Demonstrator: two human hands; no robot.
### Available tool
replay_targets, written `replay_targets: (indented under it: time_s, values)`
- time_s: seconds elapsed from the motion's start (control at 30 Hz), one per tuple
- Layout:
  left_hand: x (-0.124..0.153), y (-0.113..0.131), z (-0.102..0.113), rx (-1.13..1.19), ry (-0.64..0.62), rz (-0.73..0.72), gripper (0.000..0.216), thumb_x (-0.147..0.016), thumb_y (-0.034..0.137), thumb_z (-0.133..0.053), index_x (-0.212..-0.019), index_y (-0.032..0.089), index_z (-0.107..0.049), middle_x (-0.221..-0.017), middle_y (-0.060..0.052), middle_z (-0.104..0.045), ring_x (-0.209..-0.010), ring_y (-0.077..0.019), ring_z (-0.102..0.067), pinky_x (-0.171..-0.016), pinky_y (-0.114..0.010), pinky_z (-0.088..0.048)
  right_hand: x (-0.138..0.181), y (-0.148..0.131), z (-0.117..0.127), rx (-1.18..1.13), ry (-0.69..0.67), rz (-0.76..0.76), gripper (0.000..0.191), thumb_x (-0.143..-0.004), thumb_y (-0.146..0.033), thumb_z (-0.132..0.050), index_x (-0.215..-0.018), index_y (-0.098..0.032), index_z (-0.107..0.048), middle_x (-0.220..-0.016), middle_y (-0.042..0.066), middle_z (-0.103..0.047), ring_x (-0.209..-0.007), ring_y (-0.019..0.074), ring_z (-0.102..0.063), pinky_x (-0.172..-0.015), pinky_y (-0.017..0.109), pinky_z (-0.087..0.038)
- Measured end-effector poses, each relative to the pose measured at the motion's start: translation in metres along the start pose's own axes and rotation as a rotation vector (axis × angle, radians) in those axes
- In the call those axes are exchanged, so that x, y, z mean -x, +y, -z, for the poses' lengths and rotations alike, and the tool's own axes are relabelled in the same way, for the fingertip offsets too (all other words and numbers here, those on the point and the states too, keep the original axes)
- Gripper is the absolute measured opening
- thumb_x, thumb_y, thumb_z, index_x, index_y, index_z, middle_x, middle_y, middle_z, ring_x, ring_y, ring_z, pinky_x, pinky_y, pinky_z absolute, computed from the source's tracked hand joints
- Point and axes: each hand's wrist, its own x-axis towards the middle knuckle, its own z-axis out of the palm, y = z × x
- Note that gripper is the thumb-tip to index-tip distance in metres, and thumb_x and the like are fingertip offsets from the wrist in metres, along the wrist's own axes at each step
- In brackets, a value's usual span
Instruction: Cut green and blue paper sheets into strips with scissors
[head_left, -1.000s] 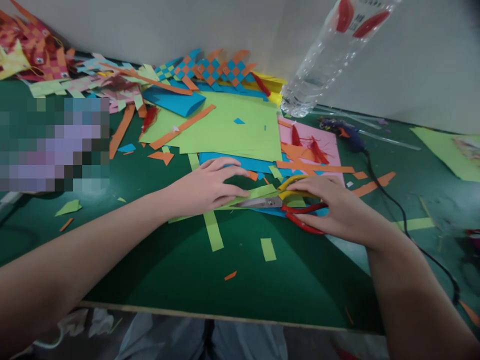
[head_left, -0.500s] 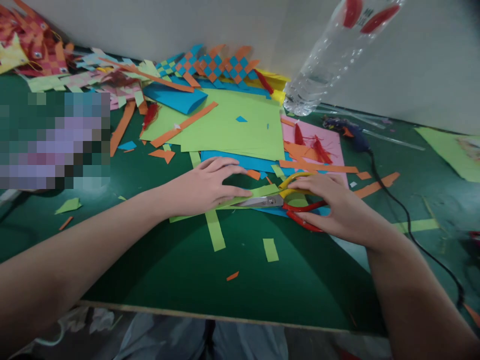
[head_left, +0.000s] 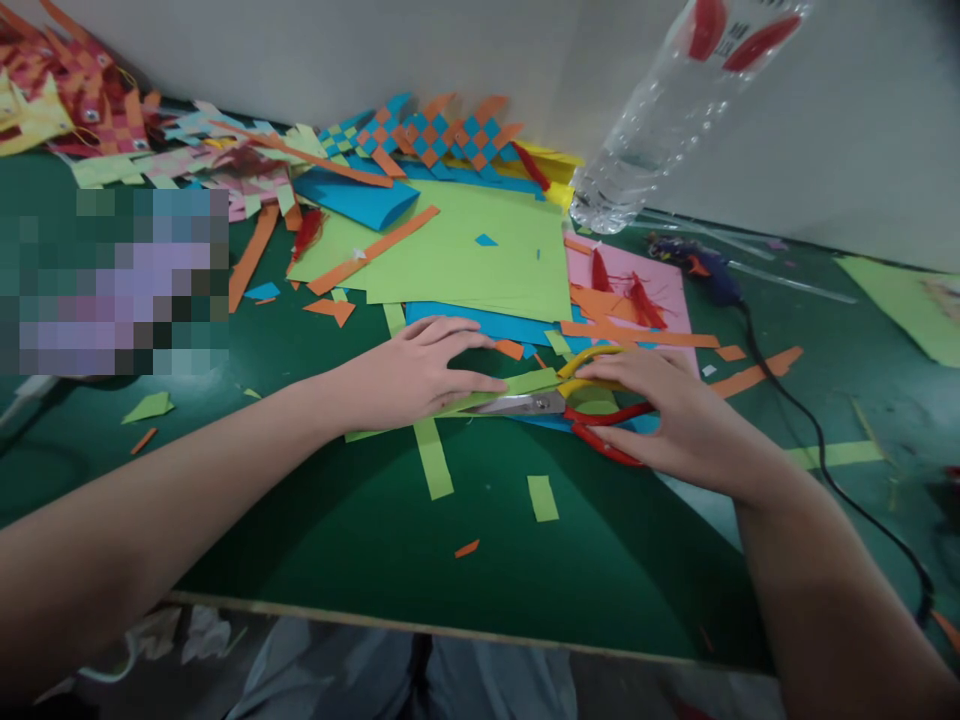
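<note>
My left hand [head_left: 409, 375] lies on a long light-green paper strip [head_left: 525, 385] and holds it between thumb and fingers. My right hand [head_left: 675, 420] grips a pair of scissors [head_left: 592, 410] with one red and one yellow handle. The steel blades point left and meet the green strip just past my left thumb. Both hands sit over the dark green tabletop [head_left: 375, 540], near its middle. Short green offcuts [head_left: 433, 458] lie just below the hands.
Sheets of green [head_left: 465, 260], blue and pink [head_left: 630, 285] paper lie behind the hands. Woven paper pieces [head_left: 427, 135] line the wall. A clear plastic bottle [head_left: 645, 130] leans at the back right. A glue gun [head_left: 701, 270] with a black cord [head_left: 817, 440] runs along the right.
Hardly anything has changed: both hands stay on the strip and scissors, and the view has shifted only slightly.
</note>
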Motion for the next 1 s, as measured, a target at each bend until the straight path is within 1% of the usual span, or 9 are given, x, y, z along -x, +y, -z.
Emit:
replay_targets:
  time_s: [0.1,0.27,0.4,0.57,0.8,1.0]
  values:
    - [0.0001,-0.0002,-0.0001,0.000,0.008,-0.003,0.042,-0.105,0.021,-0.047,-0.143,0.036,-0.057,-0.159,-0.008,-0.041,-0.153,-0.0315,-0.026,-0.121,-0.054,-0.027,-0.0009,-0.0008,0.0005,-0.015,-0.016,0.008,0.032,-0.088,-0.042,-0.065,-0.117,-0.028,-0.065,-0.121,0.008,-0.073,-0.114,0.0337,-0.067,-0.096,0.050,-0.047]
    - [0.0004,-0.0018,-0.0021,0.019,0.020,-0.006,0.040,-0.106,0.025,-0.046,-0.143,0.036,-0.058,-0.159,-0.008,-0.041,-0.153,-0.0327,-0.025,-0.120,-0.055,-0.028,-0.0020,-0.0013,0.0014,-0.032,-0.045,-0.006,0.030,-0.087,-0.041,-0.064,-0.115,-0.029,-0.066,-0.121,0.009,-0.073,-0.112,0.0350,-0.067,-0.096,0.054,-0.047]
    - [0.0004,-0.0014,-0.0016,0.021,0.005,0.005,0.043,-0.104,0.020,-0.049,-0.143,0.036,-0.058,-0.160,-0.008,-0.040,-0.153,-0.0328,-0.025,-0.121,-0.055,-0.027,-0.0036,-0.0038,-0.0003,-0.038,-0.027,-0.001,0.030,-0.088,-0.042,-0.064,-0.114,-0.028,-0.066,-0.119,0.009,-0.074,-0.111,0.0350,-0.067,-0.097,0.054,-0.047]
    - [0.0007,-0.0018,-0.0007,0.011,-0.002,-0.001,0.047,-0.103,0.015,-0.048,-0.144,0.036,-0.056,-0.160,-0.008,-0.038,-0.153,-0.0316,-0.024,-0.121,-0.055,-0.027,-0.0033,-0.0042,-0.0011,-0.031,-0.031,0.020,0.032,-0.089,-0.041,-0.064,-0.118,-0.027,-0.066,-0.119,0.010,-0.073,-0.114,0.0352,-0.066,-0.098,0.054,-0.045]
    - [0.0005,-0.0021,-0.0018,0.027,0.012,-0.003,0.043,-0.105,0.020,-0.045,-0.144,0.037,-0.056,-0.160,-0.007,-0.039,-0.152,-0.0319,-0.024,-0.121,-0.055,-0.027,-0.0030,-0.0041,-0.0008,-0.032,-0.034,0.012,0.029,-0.089,-0.041,-0.063,-0.115,-0.027,-0.064,-0.119,0.009,-0.073,-0.111,0.0339,-0.067,-0.095,0.052,-0.046]
    - [0.0003,-0.0012,-0.0009,0.027,0.013,-0.001,0.041,-0.107,0.025,-0.043,-0.143,0.037,-0.057,-0.160,-0.007,-0.039,-0.152,-0.0315,-0.025,-0.121,-0.055,-0.027,-0.0045,-0.0068,-0.0019,-0.021,-0.053,-0.016,0.029,-0.089,-0.042,-0.064,-0.114,-0.028,-0.062,-0.120,0.009,-0.072,-0.110,0.0332,-0.067,-0.096,0.052,-0.044]
